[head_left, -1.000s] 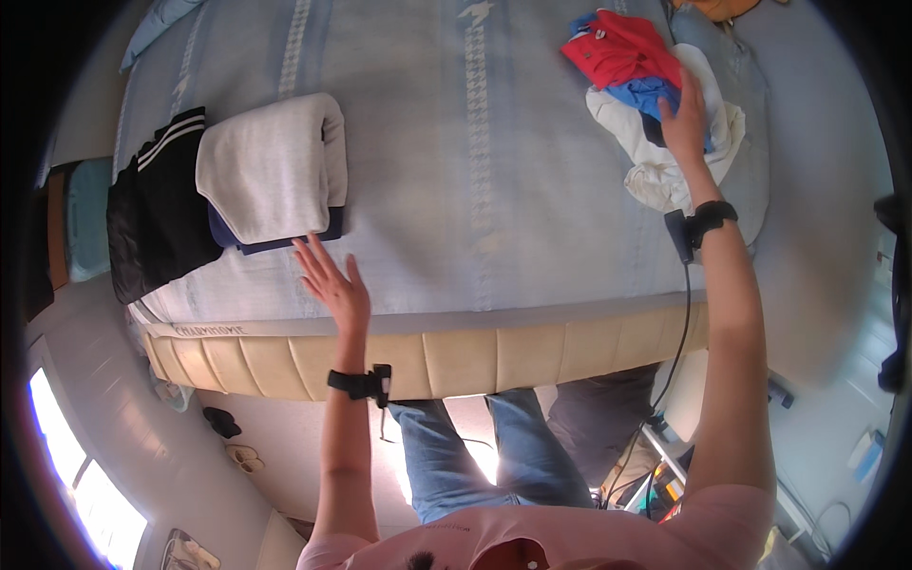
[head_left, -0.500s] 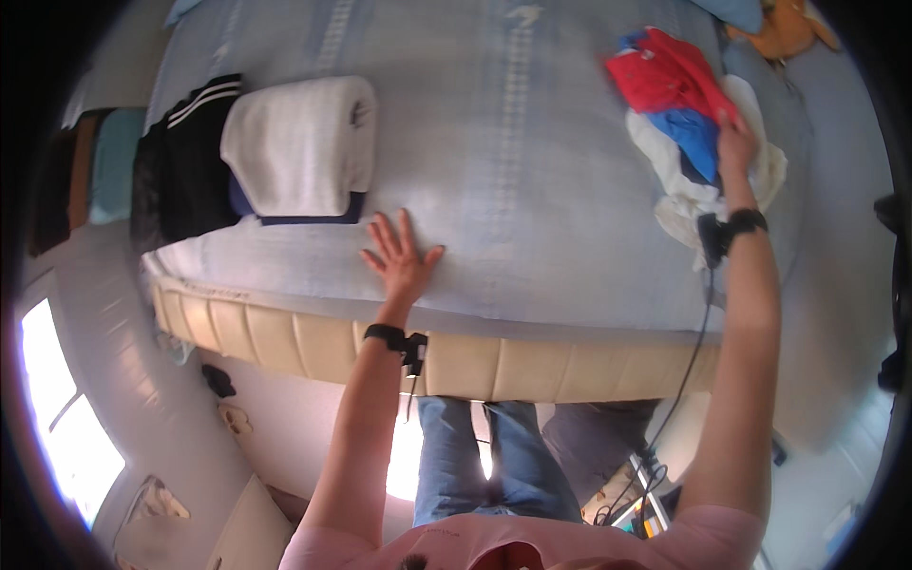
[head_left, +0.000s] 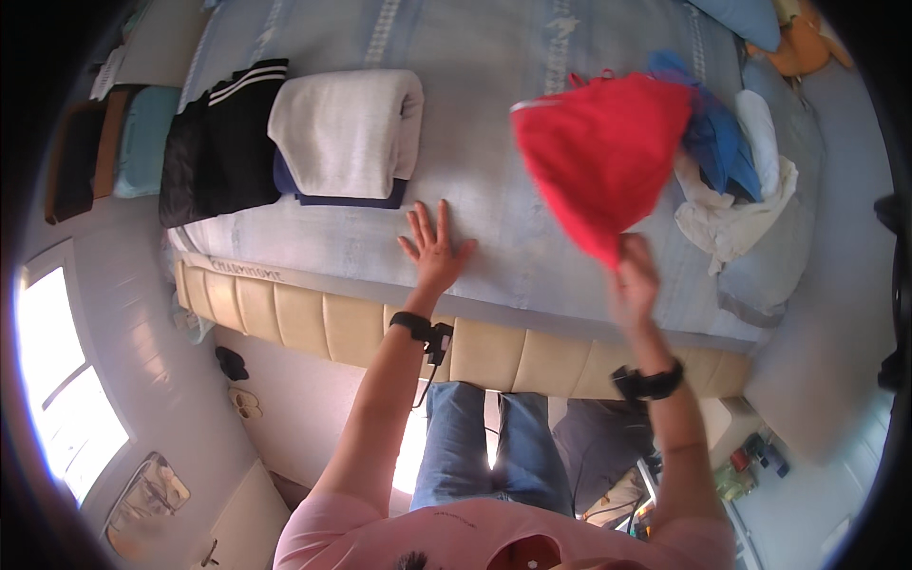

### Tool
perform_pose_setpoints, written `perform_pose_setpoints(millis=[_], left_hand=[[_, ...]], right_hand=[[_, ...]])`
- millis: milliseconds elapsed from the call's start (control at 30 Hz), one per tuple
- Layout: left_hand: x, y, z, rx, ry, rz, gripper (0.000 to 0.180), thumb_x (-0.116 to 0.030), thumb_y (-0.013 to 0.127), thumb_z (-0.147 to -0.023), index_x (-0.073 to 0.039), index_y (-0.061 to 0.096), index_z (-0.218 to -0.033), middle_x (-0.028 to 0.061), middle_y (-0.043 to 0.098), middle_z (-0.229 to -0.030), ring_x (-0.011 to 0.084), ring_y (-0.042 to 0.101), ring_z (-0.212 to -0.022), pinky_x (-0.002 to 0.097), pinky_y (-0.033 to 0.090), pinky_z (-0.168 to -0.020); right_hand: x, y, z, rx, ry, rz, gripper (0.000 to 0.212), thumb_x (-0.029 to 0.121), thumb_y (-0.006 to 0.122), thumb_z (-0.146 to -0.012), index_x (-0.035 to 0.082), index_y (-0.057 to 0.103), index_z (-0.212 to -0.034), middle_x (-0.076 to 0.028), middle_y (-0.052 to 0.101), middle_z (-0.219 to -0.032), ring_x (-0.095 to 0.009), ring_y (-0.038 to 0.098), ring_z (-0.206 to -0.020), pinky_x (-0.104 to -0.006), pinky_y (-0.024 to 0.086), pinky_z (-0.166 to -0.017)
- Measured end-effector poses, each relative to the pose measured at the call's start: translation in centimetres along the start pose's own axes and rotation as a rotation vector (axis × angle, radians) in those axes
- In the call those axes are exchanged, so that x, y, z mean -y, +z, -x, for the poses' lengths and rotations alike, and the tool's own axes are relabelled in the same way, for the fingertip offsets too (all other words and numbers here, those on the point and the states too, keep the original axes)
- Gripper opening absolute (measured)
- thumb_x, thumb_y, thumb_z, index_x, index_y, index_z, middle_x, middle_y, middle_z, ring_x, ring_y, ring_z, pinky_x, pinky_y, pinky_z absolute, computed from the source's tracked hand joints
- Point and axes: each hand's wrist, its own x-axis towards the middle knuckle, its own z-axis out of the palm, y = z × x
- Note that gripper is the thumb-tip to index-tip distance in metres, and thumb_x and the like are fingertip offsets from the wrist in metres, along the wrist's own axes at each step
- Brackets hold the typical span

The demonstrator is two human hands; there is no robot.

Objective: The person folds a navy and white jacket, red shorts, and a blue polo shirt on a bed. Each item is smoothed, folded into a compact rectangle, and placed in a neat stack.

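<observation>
My right hand (head_left: 635, 280) grips one corner of a red garment (head_left: 608, 152) that hangs spread out over the bed; whether it is shorts or a top I cannot tell. Fingers spread, my left hand (head_left: 437, 252) lies flat on the bedsheet (head_left: 475, 142) and holds nothing. Just beyond its fingertips is a folded light grey cloth (head_left: 342, 133) on top of a dark blue folded piece (head_left: 361, 201). Right of the red garment lie a crumpled blue garment (head_left: 720, 142) and a crumpled white garment (head_left: 727, 223).
Black folded clothing with white stripes (head_left: 228, 142) lies at the bed's left. The padded cream bed edge (head_left: 361, 328) runs before my legs. A blue pillow (head_left: 741, 19) and an orange plush toy (head_left: 796, 47) are at the far right. Slippers (head_left: 245, 404) rest on the floor.
My right hand has pulled the red garment off the pile, leftward and toward me, and it has opened out. My left hand still lies flat on the sheet.
</observation>
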Motion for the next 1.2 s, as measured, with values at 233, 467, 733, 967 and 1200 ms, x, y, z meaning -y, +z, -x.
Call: perform_pose_setpoints(millis=[233,467,733,967,1200], left_hand=[[-0.8,-3.9,1.9,0.209,-0.047,0.935,0.061,-0.045,0.035,-0.11,0.001,0.041,-0.15,0.0115,0.055,-0.144,0.0229,0.049,-0.135,0.0331,0.036,-0.112],[-3.7,-4.9,2.8,0.518,-0.414,1.516,0.049,-0.03,0.059,-0.103,0.003,0.052,-0.139,0.0069,0.064,-0.129,0.0132,0.061,-0.116,0.0286,0.048,-0.1],[-5.4,-9.6,5.3,0.81,0.102,1.176,0.024,0.002,0.069,-0.09,-0.002,0.072,-0.113,0.0059,0.072,-0.108,0.0147,0.066,-0.102,0.0302,0.054,-0.087],[-9.9,-8.7,11.9,1.1,0.586,0.951,0.025,-0.005,0.07,-0.088,-0.007,0.072,-0.114,0.0113,0.072,-0.113,0.0288,0.066,-0.107,0.0379,0.051,-0.095],[-8.6,-1.4,8.0,0.149,0.38,0.542,0.065,-0.015,0.074,-0.088,-0.005,0.046,-0.145,0.0185,0.052,-0.141,0.0387,0.053,-0.126,0.0446,0.045,-0.106]], right_hand=[[6.4,9.6,6.7,0.022,0.329,-0.225,0.017,-0.004,0.068,-0.08,0.001,0.067,-0.096,-0.013,0.062,-0.095,-0.036,0.058,-0.087,-0.0406,0.046,-0.075],[8.3,10.0,11.2,0.443,0.387,-0.245,0.023,-0.006,0.063,-0.081,0.002,0.068,-0.102,-0.013,0.064,-0.098,-0.033,0.062,-0.094,-0.0418,0.049,-0.084],[-1.8,3.9,12.1,-0.333,1.025,-0.243,0.028,0.027,0.057,-0.103,0.005,0.058,-0.12,-0.005,0.066,-0.108,-0.015,0.063,-0.096,-0.0298,0.051,-0.079],[-7.6,-0.2,11.4,-0.279,1.276,-0.442,0.067,0.043,0.064,-0.098,-0.002,0.044,-0.144,-0.013,0.057,-0.132,-0.019,0.057,-0.119,-0.0321,0.045,-0.1],[-8.3,0.5,8.6,-0.172,1.39,-0.689,0.075,0.054,0.062,-0.097,-0.001,0.046,-0.145,-0.012,0.06,-0.135,-0.02,0.06,-0.119,-0.0355,0.047,-0.101]])
